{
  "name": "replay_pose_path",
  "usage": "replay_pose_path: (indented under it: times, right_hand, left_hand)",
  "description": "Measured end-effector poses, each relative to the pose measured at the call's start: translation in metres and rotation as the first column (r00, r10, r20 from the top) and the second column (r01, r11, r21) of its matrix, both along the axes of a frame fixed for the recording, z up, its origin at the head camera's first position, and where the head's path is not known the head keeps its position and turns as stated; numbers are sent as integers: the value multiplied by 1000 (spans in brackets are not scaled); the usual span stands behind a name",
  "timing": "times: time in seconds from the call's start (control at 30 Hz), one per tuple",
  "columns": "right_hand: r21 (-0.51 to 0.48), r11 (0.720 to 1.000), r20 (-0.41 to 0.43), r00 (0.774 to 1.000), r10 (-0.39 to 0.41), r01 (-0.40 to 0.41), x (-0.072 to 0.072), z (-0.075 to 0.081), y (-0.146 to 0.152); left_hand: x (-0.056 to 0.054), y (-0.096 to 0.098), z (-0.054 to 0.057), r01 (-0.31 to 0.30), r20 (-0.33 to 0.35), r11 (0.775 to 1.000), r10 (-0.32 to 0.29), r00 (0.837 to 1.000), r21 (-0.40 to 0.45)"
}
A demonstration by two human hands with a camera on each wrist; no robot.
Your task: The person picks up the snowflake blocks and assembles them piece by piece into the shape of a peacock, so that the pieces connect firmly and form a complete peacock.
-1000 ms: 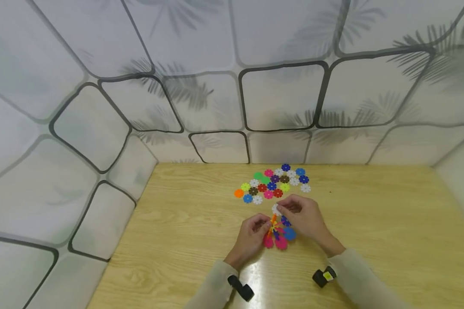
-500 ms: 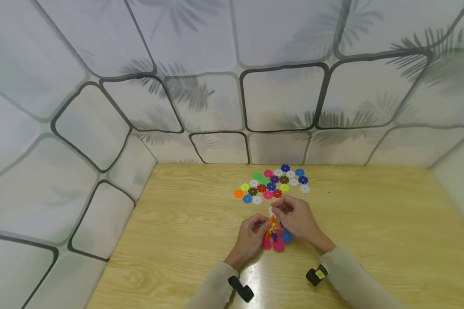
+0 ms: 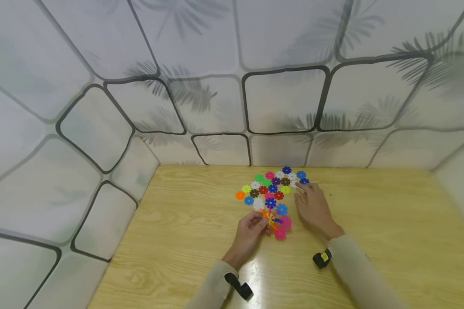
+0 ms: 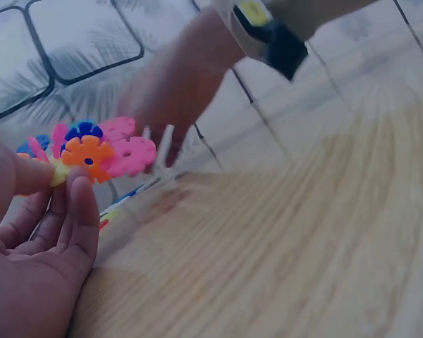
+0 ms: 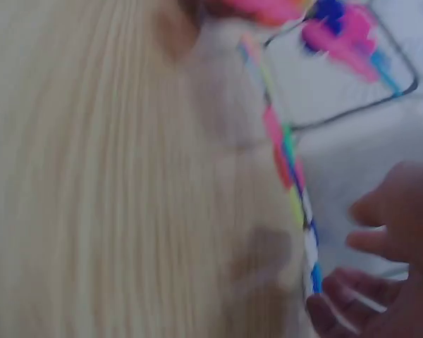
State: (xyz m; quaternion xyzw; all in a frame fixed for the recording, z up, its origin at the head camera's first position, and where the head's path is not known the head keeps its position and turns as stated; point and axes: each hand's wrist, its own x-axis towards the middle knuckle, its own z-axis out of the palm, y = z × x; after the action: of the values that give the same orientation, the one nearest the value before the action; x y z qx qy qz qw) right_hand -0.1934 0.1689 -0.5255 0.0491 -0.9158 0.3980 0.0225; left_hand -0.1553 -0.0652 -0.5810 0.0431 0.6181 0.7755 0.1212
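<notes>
My left hand pinches a built cluster of interlocking plastic snowflake discs by its yellow middle, between thumb and fingers. Pink, blue and orange discs stick out around that centre; an orange disc faces the left wrist camera. A white disc shows at the cluster's upper left, overlapping the loose ones behind. My right hand reaches over the right end of the loose discs, fingertips right at a white disc. In the right wrist view the fingers are spread and slightly bent, with nothing between them.
Loose discs in many colours lie flat in rows toward the back of the wooden table, an orange disc at their left end. Patterned padded walls rise behind and on the left. Each wrist wears a black camera band.
My right hand has left the cluster and moved right and away to the loose discs. The cluster has turned in my left hand, its blue discs now at the top and pink ones lower right.
</notes>
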Motion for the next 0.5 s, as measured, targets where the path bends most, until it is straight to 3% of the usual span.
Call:
replay_pose_path:
  times: [0.1,0.17,0.33,0.5]
  right_hand:
    - [168,986,12,1000,-17,15,-6,-4,10]
    - [202,979,26,999,-20,14,-6,-5,13]
    - [108,994,75,997,-26,18,1,-3,21]
    - [-57,998,122,992,14,-7,22,-7,27]
  left_hand:
    - [0,-4,1,-8,77,999,4,997,51]
    - [1,-5,3,-15,120,996,5,993,85]
    - [2,-6,8,-21,159,986,-6,987,167]
    - [1,-5,8,-15,181,973,-27,983,229]
